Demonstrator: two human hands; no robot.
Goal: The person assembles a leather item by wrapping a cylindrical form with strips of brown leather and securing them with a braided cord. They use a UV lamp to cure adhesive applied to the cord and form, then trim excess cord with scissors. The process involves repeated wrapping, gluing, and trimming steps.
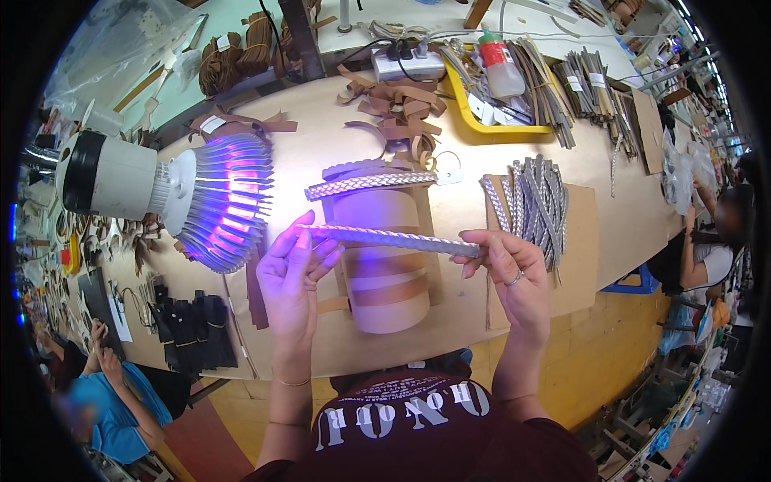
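Note:
Stretched between my two hands is a narrow braided strap (pixel 385 238), silver-white along its upper edge and grey below. My left hand (pixel 295 261) pinches its left end between thumb and fingers. The right end is gripped by my right hand (pixel 510 269), which wears a ring. Beneath the strap stands a tan cylinder form (pixel 391 315) wrapped with brown bands. Just beyond it lies another braided strap (pixel 369 185), wider and silver. To the right, a bundle of braided grey and silver straps (pixel 534 209) rests on a cardboard sheet (pixel 580 241).
A finned lamp (pixel 229 201) glows purple close to my left hand. Brown leather strips (pixel 397 108) pile up at the back, beside a yellow tray (pixel 502 128) holding a red-and-clear bottle (pixel 499 68). Black strips (pixel 195 333) lie at the left. Co-workers sit at both sides.

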